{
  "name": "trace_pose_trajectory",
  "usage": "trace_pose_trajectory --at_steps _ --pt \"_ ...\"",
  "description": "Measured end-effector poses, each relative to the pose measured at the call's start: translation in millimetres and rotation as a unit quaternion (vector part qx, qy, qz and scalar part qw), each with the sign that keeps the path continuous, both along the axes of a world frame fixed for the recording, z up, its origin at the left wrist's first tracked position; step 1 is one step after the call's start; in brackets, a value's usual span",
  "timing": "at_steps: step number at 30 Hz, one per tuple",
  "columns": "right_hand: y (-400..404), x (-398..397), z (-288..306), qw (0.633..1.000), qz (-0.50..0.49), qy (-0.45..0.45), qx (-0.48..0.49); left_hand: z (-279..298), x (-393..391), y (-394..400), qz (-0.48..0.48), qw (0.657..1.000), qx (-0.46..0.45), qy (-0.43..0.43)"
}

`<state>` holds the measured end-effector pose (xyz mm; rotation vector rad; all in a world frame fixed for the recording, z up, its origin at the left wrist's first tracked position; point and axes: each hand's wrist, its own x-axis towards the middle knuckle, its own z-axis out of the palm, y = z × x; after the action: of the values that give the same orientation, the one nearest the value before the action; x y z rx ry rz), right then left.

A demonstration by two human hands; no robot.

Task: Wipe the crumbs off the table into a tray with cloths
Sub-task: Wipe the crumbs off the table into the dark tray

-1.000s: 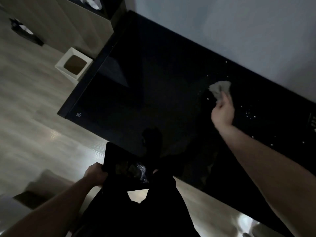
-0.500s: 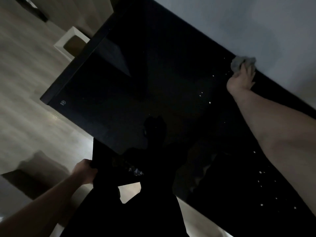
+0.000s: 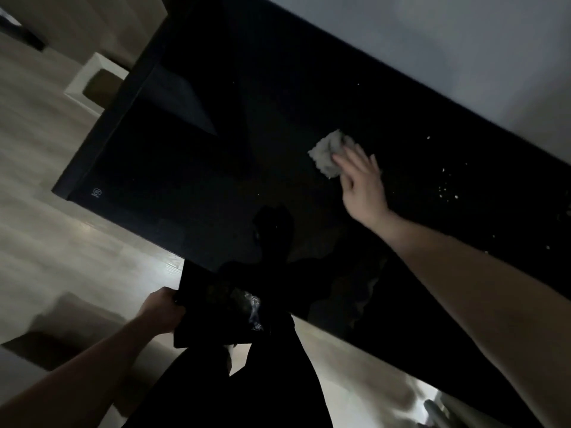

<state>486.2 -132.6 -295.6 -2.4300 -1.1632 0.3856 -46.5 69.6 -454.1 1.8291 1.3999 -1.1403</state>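
A glossy black table [image 3: 191, 168] fills the middle of the view. My right hand [image 3: 363, 185] presses a pale grey cloth [image 3: 327, 152] flat on the tabletop, fingers spread over its right part. Pale crumbs [image 3: 446, 189] lie scattered on the table to the right of that hand. My left hand [image 3: 163, 310] grips the left edge of a dark tray [image 3: 213, 307], held just below the table's near edge. Something shiny and crinkled lies in the tray.
A white square bin [image 3: 95, 84] stands on the wooden floor beyond the table's left corner. A pale wall [image 3: 448, 41] runs along the table's far edge. My dark-clothed legs [image 3: 234, 381] are below the tray. A low box-like shape [image 3: 55, 329] sits at lower left.
My right hand has dragged the cloth from the table's far edge by the wall back toward the middle and to the left. The left hand still holds the tray at the near edge.
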Motion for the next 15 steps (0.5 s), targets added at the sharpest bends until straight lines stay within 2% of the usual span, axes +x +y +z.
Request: trace_pose_trajectory --at_steps 3,4,8,11,15 --pt "-10.4 -74.8 -0.3 0.999 0.018 0.023 0.017 116.6 69.7 -14.1 -0.029 0.999 0.012 -0.035" --pt "-13.6 -103.0 0.4 0.999 0.027 0.033 0.025 133.6 78.6 -17.9 -0.037 0.998 0.008 -0.045" --pt "-23.3 -221.4 3.3 0.989 0.077 0.102 0.075 156.6 80.7 -26.0 -0.033 0.998 -0.009 -0.044" --pt "-23.5 -276.8 8.9 0.980 0.087 0.165 0.068 165.9 78.6 -29.6 -0.017 0.998 -0.015 -0.056" --pt "-10.0 -261.3 28.5 0.960 -0.037 0.252 0.115 168.2 80.4 -28.3 0.006 0.998 -0.010 -0.068"
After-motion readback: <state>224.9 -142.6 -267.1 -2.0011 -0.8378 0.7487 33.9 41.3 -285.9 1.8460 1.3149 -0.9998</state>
